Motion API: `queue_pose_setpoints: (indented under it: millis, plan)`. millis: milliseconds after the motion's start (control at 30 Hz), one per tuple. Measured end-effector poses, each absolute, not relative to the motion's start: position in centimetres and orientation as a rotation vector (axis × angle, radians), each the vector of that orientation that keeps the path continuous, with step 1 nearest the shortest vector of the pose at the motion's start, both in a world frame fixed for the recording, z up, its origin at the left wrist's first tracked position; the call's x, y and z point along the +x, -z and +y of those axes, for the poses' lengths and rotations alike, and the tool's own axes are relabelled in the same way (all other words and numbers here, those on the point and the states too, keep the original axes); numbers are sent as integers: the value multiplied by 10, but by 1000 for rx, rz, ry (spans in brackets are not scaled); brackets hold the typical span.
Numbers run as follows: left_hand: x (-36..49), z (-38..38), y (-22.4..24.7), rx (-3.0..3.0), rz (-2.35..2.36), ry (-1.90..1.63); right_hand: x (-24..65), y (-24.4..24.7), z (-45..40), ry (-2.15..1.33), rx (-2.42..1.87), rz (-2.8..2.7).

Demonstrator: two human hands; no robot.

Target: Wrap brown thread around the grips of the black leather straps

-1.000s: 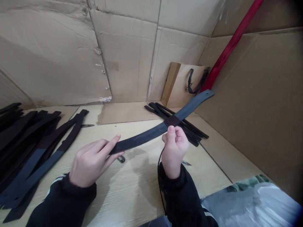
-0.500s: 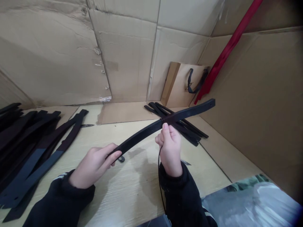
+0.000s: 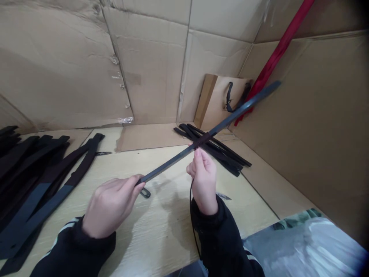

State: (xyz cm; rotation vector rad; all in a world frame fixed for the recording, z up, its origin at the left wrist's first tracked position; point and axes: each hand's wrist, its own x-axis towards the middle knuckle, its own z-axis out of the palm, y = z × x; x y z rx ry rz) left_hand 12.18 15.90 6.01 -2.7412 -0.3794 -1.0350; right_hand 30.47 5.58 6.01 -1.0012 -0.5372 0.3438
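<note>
A long black curved strip (image 3: 170,160), turned edge-on, slants up to the right above the table. My left hand (image 3: 111,204) is closed around its lower end. Dark cord wraps the strip's middle in a narrow band (image 3: 203,140). Just below this band, my right hand (image 3: 203,184) pinches the thin dark cord (image 3: 190,209), whose tail hangs past my wrist. The fingertips of that hand hide where the cord meets the strip. A black looped handle (image 3: 146,193) shows on the table beside my left fingers; the rest of it is hidden.
Several black strips with dark wrapped sections (image 3: 62,192) are piled at the left. More black strips (image 3: 227,156) lie crossed at the back. A paper bag (image 3: 217,102) leans on the cardboard wall, near a red cloth strip (image 3: 271,63). Clear plastic (image 3: 317,246) is at lower right.
The strip has rolled from its broad face to its narrow edge, and its far end has swung upward to the right. Both hands keep their grip.
</note>
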Motion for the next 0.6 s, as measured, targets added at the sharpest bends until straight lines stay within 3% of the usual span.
queue_pose_setpoints:
  millis: [167, 267, 467, 600]
  plan:
    - [117, 157, -70, -3454, -697, 736, 305, -58, 53, -340, -1006, -674]
    - [119, 157, -72, -3582, -748, 628, 304, -56, 52, -254, -1078, -676]
    - [121, 161, -63, -2845, -469, 1042, 303, -57, 53, -189, -1065, -581]
    - [115, 162, -65, -2786, -535, 1351, 305, -59, 55, -333, -1027, -505]
